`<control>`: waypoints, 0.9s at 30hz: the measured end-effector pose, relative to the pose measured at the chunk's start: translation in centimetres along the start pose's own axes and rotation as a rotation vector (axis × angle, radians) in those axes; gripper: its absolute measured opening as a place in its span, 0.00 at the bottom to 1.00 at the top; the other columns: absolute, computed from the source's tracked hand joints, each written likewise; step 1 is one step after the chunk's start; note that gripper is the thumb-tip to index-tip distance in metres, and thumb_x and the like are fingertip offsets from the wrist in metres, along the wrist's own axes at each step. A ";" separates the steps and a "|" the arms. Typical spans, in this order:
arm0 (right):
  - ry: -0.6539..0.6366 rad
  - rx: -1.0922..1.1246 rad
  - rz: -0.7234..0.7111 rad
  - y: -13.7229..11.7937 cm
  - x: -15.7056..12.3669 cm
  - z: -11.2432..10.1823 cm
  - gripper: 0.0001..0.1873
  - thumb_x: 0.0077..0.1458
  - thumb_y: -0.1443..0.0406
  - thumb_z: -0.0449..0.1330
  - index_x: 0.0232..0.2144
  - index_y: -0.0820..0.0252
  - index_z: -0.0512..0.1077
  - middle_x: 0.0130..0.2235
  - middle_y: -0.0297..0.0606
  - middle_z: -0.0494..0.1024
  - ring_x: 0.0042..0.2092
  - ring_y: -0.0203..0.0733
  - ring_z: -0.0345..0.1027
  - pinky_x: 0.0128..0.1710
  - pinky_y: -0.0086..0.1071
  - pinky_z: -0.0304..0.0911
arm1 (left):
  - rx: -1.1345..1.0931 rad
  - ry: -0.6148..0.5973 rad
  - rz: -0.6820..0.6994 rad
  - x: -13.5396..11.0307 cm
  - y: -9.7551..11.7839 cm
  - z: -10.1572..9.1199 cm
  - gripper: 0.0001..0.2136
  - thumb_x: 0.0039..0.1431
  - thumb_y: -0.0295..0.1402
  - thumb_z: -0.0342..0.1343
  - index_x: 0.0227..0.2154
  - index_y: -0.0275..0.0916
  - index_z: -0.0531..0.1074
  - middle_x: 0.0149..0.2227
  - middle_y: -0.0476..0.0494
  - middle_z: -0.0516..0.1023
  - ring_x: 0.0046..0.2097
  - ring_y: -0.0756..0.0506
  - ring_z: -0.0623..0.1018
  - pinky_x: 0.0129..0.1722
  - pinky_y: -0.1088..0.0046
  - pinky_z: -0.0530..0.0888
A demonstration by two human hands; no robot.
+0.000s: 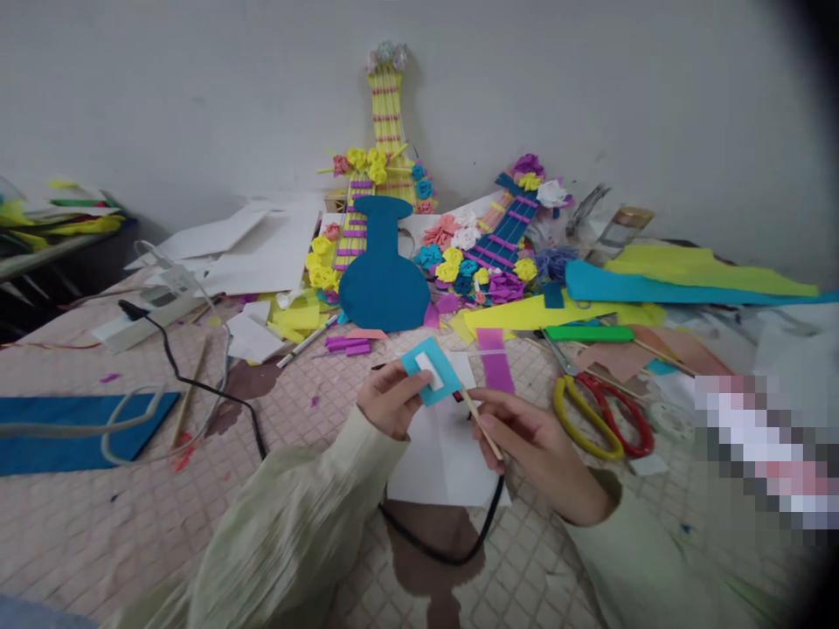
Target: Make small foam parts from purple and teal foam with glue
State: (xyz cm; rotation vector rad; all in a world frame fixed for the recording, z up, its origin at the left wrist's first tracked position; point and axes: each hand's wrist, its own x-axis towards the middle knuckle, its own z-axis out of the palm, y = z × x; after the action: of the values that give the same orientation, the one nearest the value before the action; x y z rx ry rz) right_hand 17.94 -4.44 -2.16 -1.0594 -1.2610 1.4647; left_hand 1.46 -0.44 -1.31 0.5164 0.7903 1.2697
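Between the thumb and fingers of my left hand (391,400) is a small light-blue paper square (446,377). A white rectangle (427,363) lies on its face, my thumb pressing on it. My right hand (524,432) pinches a thin wooden stick (481,415), whose far end reaches the square's right edge; whether they touch I cannot tell. Under both hands lies a white paper sheet (426,476). A black cable (452,557) loops below it, running up behind my right hand. Beyond my hands stands a dark-blue guitar-shaped cutout (384,288).
Scissors (590,415) with yellow and red handles and a green-handled tool (590,334) lie at right. Decorated paper guitars (386,114) lean at the wall. A power strip (148,310), cables and a dark-blue sheet (58,450) are at left. Purple paper strips (347,344) lie beyond my hands.
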 end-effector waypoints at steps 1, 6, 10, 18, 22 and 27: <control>-0.004 -0.002 -0.001 0.1 -0.1 -0.1 0.15 0.51 0.61 0.57 0.42 0.59 0.67 0.24 0.30 0.68 0.20 0.27 0.60 0.18 0.24 0.57 | 0.005 -0.005 0.000 0.1 -0.1 -0.1 0.09 0.32 0.27 0.66 0.21 0.33 0.75 0.24 0.47 0.78 0.29 0.50 0.76 0.32 0.76 0.73; -0.018 -0.021 -0.020 -0.1 -0.7 0.1 0.14 0.51 0.63 0.57 0.42 0.58 0.68 0.24 0.30 0.68 0.21 0.27 0.60 0.19 0.24 0.58 | 0.021 -0.058 -0.049 0.1 -0.4 -0.2 0.09 0.34 0.27 0.66 0.23 0.33 0.75 0.26 0.45 0.79 0.30 0.48 0.77 0.32 0.74 0.73; -0.033 -0.016 -0.040 -0.4 -0.8 0.4 0.13 0.51 0.64 0.57 0.41 0.57 0.69 0.24 0.30 0.69 0.21 0.27 0.60 0.18 0.23 0.58 | 0.005 -0.085 -0.057 -0.2 -0.5 0.0 0.08 0.34 0.26 0.65 0.23 0.33 0.75 0.26 0.45 0.79 0.30 0.49 0.77 0.33 0.75 0.73; 0.024 -0.021 -0.018 -0.3 -0.9 0.3 0.14 0.50 0.63 0.58 0.40 0.59 0.71 0.23 0.31 0.69 0.20 0.28 0.60 0.17 0.24 0.59 | 0.022 -0.050 -0.080 -0.3 -0.7 0.2 0.07 0.36 0.25 0.64 0.23 0.34 0.75 0.26 0.46 0.78 0.31 0.49 0.77 0.35 0.74 0.72; 0.053 -0.046 -0.042 -0.2 -1.0 0.2 0.14 0.49 0.62 0.58 0.40 0.59 0.72 0.23 0.32 0.70 0.20 0.28 0.60 0.17 0.24 0.59 | 0.034 -0.066 -0.087 -0.4 -0.8 0.1 0.07 0.35 0.26 0.65 0.22 0.33 0.74 0.25 0.46 0.78 0.31 0.48 0.77 0.34 0.73 0.73; 0.052 -0.082 -0.033 -0.2 -1.2 0.1 0.16 0.49 0.62 0.58 0.42 0.57 0.72 0.24 0.34 0.71 0.21 0.28 0.60 0.18 0.25 0.59 | 0.046 -0.044 -0.100 -0.4 -0.9 0.1 0.08 0.36 0.27 0.65 0.23 0.33 0.74 0.25 0.46 0.78 0.30 0.49 0.76 0.35 0.74 0.72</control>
State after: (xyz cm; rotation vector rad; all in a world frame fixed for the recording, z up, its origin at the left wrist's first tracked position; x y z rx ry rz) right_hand 18.10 -5.68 -1.91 -1.1183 -1.3048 1.3630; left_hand 2.04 -1.02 -1.78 0.5339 0.8005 1.1463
